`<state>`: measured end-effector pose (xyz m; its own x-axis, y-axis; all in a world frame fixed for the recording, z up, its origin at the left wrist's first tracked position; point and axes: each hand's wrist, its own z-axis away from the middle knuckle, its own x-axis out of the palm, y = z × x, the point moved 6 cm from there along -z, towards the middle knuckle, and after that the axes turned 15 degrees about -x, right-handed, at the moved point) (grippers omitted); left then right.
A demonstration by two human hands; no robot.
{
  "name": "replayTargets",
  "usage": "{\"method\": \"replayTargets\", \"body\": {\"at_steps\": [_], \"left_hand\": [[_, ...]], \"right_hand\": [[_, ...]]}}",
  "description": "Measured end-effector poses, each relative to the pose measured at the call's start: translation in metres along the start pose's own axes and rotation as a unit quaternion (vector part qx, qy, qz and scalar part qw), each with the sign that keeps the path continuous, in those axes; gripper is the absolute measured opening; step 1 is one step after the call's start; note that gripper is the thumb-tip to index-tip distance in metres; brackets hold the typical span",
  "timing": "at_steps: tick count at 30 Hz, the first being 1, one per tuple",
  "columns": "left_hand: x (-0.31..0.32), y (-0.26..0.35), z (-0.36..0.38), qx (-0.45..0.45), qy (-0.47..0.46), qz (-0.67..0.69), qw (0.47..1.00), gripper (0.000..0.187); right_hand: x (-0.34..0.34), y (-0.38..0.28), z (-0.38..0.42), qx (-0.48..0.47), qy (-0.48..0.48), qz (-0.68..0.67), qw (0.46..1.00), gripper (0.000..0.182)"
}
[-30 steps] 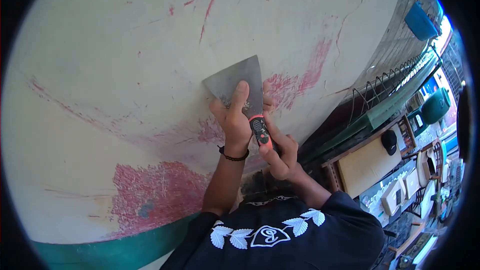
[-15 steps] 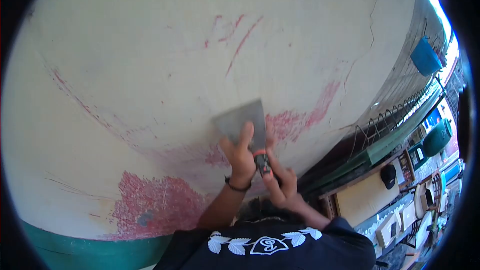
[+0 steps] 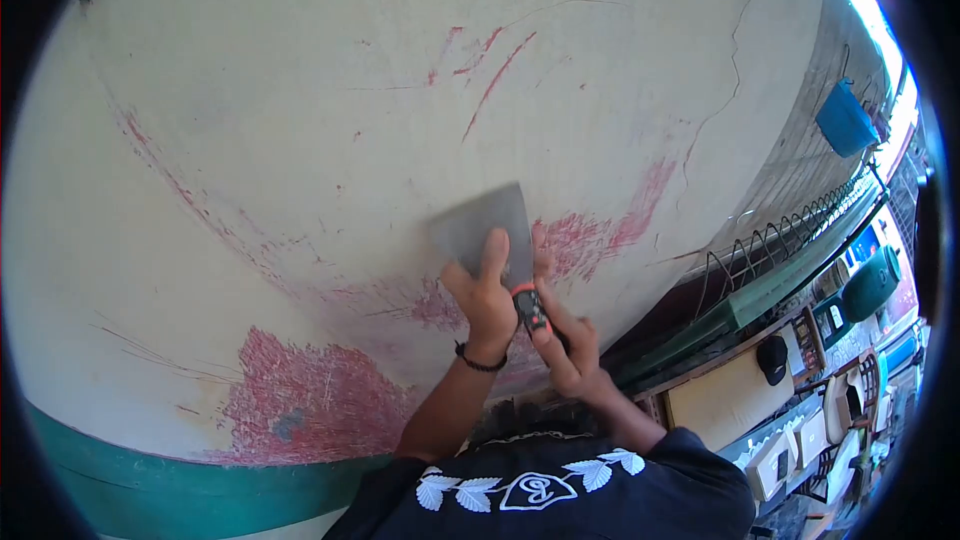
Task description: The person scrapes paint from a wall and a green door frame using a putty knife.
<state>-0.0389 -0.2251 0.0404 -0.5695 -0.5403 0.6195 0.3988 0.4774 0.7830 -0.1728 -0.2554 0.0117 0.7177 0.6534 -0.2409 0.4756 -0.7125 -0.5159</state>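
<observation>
1. The step in hand looks like scraping old paint off the cream wall [image 3: 330, 140]: one putty knife [image 3: 487, 230] lies with its wide metal blade flat against the wall, just right of the frame's centre.
2. The left hand [image 3: 483, 298] rests on the back of the blade, its fingers [image 3: 493, 250] stretched out and pressed down on the metal, pinning it to the surface.
3. The right hand [image 3: 565, 345], lower and to the right, is closed around the orange-and-black handle [image 3: 530, 308] in a firm wrap.
4. Next, I judge, the blade needs steady pressure from both hands and a low angle, pushed towards the red patch [image 3: 590, 235] just right of the blade, so the edge lifts paint without gouging.
5. Counted: one scraper, two hands, one black wristband [image 3: 478, 360] on the left wrist.
6. Red patches number two large ones, the second [image 3: 315, 400] at lower left above the green band [image 3: 200, 485], plus several thin red streaks near the top centre.
7. One crack [image 3: 735, 50] runs down the wall at upper right.
</observation>
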Motion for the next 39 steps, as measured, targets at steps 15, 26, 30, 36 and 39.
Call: {"method": "replayTargets", "body": {"at_steps": [15,26,30,36,39], "left_hand": [[0.01,-0.028,0.007,0.06,0.01,-0.103,0.993,0.027],[-0.003,-0.149,0.007,-0.165,-0.053,-0.089,0.981,0.025],[-0.015,-0.161,0.001,-0.143,-0.059,-0.107,0.982,0.022],[0.059,-0.114,-0.017,-0.114,-0.12,-0.148,0.975,0.028],[0.061,-0.114,-0.013,-0.119,-0.108,-0.116,0.98,0.028]], "right_hand": [[-0.009,0.018,0.038,0.03,0.052,0.073,0.996,0.058],[-0.024,0.035,0.114,0.052,0.105,0.198,0.973,0.057],[-0.018,0.051,0.125,0.076,0.145,0.206,0.965,0.057],[-0.058,0.04,0.071,0.069,0.116,0.248,0.959,0.055],[-0.06,0.039,0.071,0.033,0.122,0.218,0.968,0.055]]}}
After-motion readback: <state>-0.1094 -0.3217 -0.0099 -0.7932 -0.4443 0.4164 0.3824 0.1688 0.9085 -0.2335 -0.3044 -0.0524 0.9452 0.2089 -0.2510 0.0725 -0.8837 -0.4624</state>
